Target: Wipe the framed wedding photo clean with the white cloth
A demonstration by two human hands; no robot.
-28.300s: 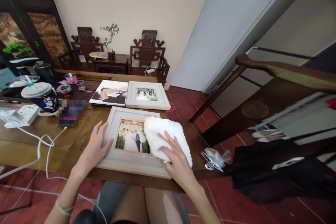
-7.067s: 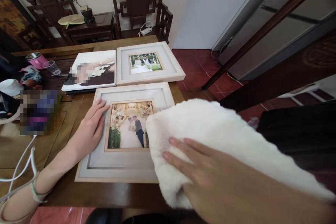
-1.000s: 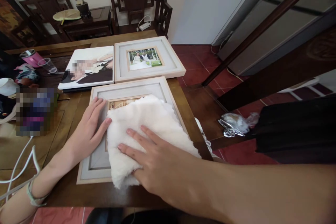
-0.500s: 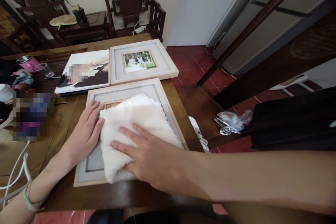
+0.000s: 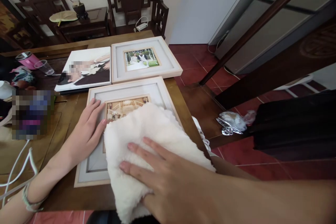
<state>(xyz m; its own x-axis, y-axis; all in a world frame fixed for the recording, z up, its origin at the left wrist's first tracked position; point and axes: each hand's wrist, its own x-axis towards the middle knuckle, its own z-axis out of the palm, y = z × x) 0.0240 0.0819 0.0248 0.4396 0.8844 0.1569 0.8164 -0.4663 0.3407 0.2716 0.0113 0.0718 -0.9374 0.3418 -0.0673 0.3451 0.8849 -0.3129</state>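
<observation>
Near frame [image 5: 131,91] is laid flat at the near right corner of the surface [image 5: 68,197], photo side up. Its lower right portion is covered by a white cloth [image 5: 139,140]; only the upper strip and left rim of the photo inside are left exposed. The cloth is draped past the near edge of the surface.

2 hands in view. Right hand [image 5: 168,178] is placed on top of the cloth, fingers spread wide; thumb is partly hidden at a fold, so any pinch there can't be told. Left hand [image 5: 85,131] is rested on the left border of the near frame, fingers extended, thumb held apart. A pale wristband [image 5: 27,196] is worn on the left wrist.

Far frame [image 5: 144,59] is set at the far right corner of the surface, flat, outdoor photo of 2 people shown. Photo panel [image 5: 88,73] is placed just beside it on the left, with something dark seen underneath.

Toward the far left: pink mug [image 5: 27,60], clear cup [image 5: 45,67] tilted beside it. Nearer, a pixelated item [image 5: 33,113] is met by a white cable [image 5: 30,151].

Clear plastic bag [image 5: 233,120] is seen beyond the right edge.
</observation>
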